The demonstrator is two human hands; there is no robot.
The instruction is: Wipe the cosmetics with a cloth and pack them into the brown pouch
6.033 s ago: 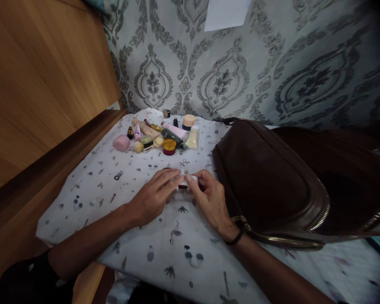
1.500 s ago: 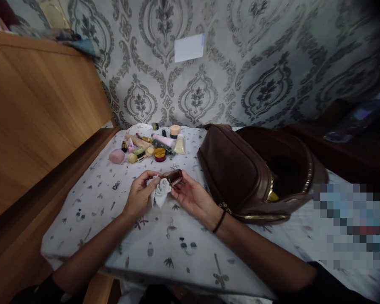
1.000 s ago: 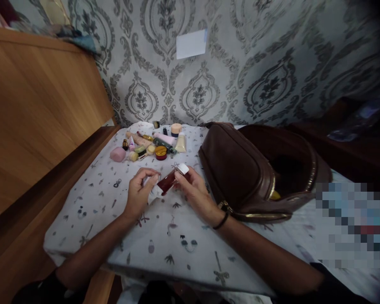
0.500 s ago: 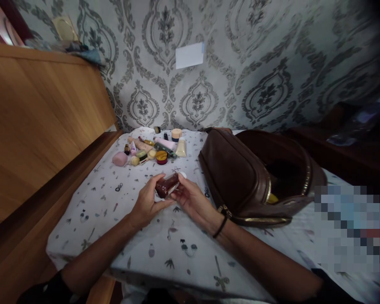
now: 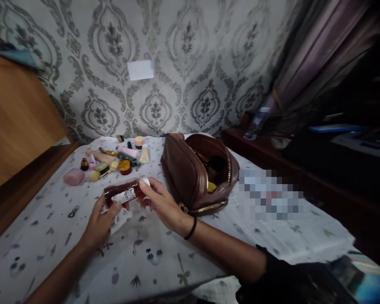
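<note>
A dark red see-through bottle (image 5: 122,188) with a white patterned label and a white cap lies on its side in the air between my hands. My left hand (image 5: 101,221) is closed round its base end, with a crumpled white tissue or cloth (image 5: 123,217) hanging below the thumb. At the cap end, the fingers of my right hand (image 5: 164,207) pinch the bottle. Just right of that hand stands a brown zip bag (image 5: 182,173), its top unzipped, with a yellow item (image 5: 211,186) and dark items inside.
Beyond my hands lie several cosmetics, among them a pink block (image 5: 74,177), a red jar with a yellow lid (image 5: 124,167) and a cream tube (image 5: 145,154). A clear plastic bottle (image 5: 256,124) leans on the dark ledge at right. A wooden cabinet (image 5: 22,114) borders the left.
The view has swung right, so the bag and cosmetics sit further left. The bottle has turned, now showing its label, and the white tissue shows beneath it.
</note>
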